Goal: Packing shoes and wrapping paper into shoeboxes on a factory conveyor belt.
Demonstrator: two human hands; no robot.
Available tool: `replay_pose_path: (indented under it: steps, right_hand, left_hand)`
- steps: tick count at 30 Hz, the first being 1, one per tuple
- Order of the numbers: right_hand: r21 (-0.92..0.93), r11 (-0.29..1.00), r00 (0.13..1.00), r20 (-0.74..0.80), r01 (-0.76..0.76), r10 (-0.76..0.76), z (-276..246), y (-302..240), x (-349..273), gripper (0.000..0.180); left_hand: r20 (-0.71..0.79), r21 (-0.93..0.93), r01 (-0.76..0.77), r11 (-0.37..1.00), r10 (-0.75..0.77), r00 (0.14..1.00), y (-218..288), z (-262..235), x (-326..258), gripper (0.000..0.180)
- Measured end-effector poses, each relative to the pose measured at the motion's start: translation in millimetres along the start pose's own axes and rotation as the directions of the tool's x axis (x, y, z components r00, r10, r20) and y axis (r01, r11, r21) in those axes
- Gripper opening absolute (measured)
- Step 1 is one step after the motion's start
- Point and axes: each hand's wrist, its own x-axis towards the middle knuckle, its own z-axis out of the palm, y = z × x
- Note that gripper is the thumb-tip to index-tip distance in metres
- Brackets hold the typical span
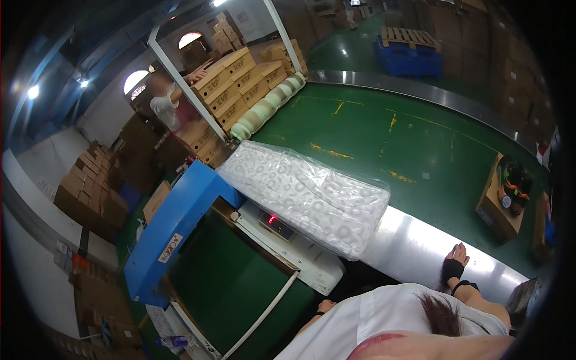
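Plastic-wrapped cushion [312, 198] lay centre; seemed soft, light, slippery, best held under both ends. Right hand [456, 257], 4 o'clock: grip unclosed, on metal desk [414, 239]. Left hand [326, 306], 6 o'clock: grip hidden, couldn't tell.

"Where does the long white plastic-wrapped package [306, 195] lie?"
"Right of the arched blue machine [171, 225], along the near edge of the flat green tabletop [372, 132]."
"And behind its left end?"
"A long pale-green padded roll [270, 108], with stacked rectangular brown cardboard boxes [231, 84] left of it."
"Farther right?"
"A brown cardboard box [489, 207], at the tabletop's right end."
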Motion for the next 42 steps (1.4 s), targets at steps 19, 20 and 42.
replay_pose_path:
  steps: [19, 20, 42]
  right_hand:
    - [-0.046, 0.998, 0.998, 0.052, -0.036, 0.039, -18, -13, -2, 0.032]
    - [-0.05, 0.998, 0.998, 0.054, -0.035, 0.037, -18, -11, -2, 0.032]
    - [-0.132, 0.983, 0.976, 0.159, -0.126, 0.146, -33, -28, 2, 0.033]
  left_hand:
    - [-0.013, 0.055, -0.02, 0.998, 0.021, 1.0, 54, -33, -46, 0.037]
    - [-0.009, 0.053, -0.017, 0.998, 0.018, 1.0, 54, -33, -47, 0.037]
    - [-0.003, -0.063, 0.018, 0.998, -0.019, 1.0, 58, -36, -65, 0.033]
